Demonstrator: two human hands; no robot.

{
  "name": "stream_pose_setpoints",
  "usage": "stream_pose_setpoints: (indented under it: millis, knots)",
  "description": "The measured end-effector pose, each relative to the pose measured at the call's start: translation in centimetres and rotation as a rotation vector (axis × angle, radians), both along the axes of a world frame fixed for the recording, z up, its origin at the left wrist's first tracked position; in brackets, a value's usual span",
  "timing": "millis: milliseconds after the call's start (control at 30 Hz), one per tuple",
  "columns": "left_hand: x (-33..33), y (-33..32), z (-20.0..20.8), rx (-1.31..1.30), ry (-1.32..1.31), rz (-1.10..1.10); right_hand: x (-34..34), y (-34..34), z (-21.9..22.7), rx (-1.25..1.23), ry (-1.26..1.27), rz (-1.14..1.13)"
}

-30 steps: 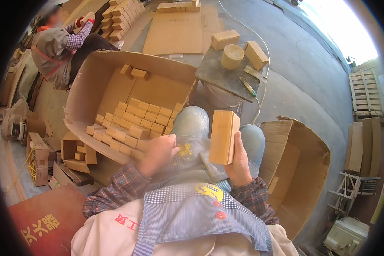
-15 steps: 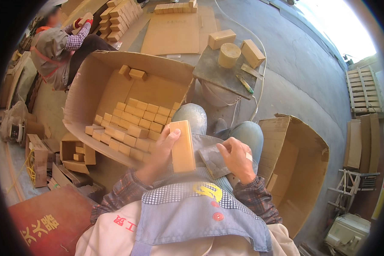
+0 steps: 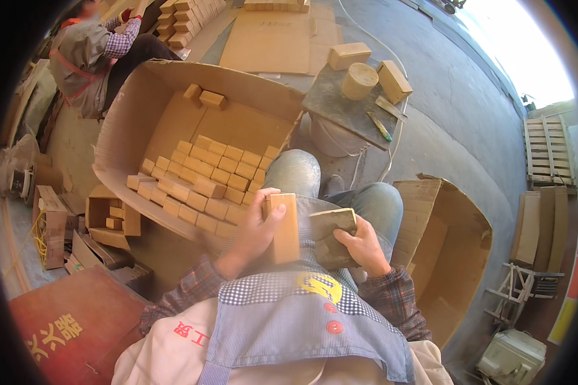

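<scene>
The block (image 3: 282, 228) has passed from the right hand (image 3: 359, 247) to the left hand (image 3: 253, 234), which now grips it upright over the lap. The right hand holds what looks like a sanding pad (image 3: 331, 237) just beside it, so rubbing seems paused.

I wear a plaid flannel shirt, dark red and blue, its cuffs reaching the wrists of my left hand (image 3: 253, 234) and right hand (image 3: 361, 245). Over it hangs a blue-and-white gingham apron (image 3: 302, 321) with a yellow emblem on the chest and two small red buttons below it (the checks are fine, almost grey from up here). Cream-coloured cloth with red characters shows under the apron at my left side. Faded blue jeans (image 3: 295, 170) cover both knees, pale and worn over the kneecaps.
</scene>
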State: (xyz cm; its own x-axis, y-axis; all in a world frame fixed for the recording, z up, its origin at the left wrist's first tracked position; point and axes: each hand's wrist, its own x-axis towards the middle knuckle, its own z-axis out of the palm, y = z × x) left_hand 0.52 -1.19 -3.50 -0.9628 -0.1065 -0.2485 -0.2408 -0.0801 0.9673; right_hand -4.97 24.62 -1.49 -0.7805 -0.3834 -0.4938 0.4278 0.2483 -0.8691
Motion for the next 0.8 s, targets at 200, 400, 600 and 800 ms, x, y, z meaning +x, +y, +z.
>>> stream_pose_setpoints:
  millis: [200, 400, 600, 800]
  knots:
    - [-0.8, 0.5, -0.7, -0.116, 0.08, 0.055, 1.6, -5.2, 1.6, 0.133, 0.158, 0.152]
    - [-1.1, 0.7, -1.0, -0.199, 0.101, 0.065, 0.0, -9.2, -1.4, 0.077, 0.418, -0.133]
    - [-0.9, 1.2, -0.7, -0.321, 0.088, 0.05, 0.1, -9.3, -3.3, 0.037, 0.295, -0.191]
    - [-1.4, 0.9, -0.4, -0.298, 0.087, 0.067, 0.9, -8.6, -2.7, 0.016, 0.343, -0.089]
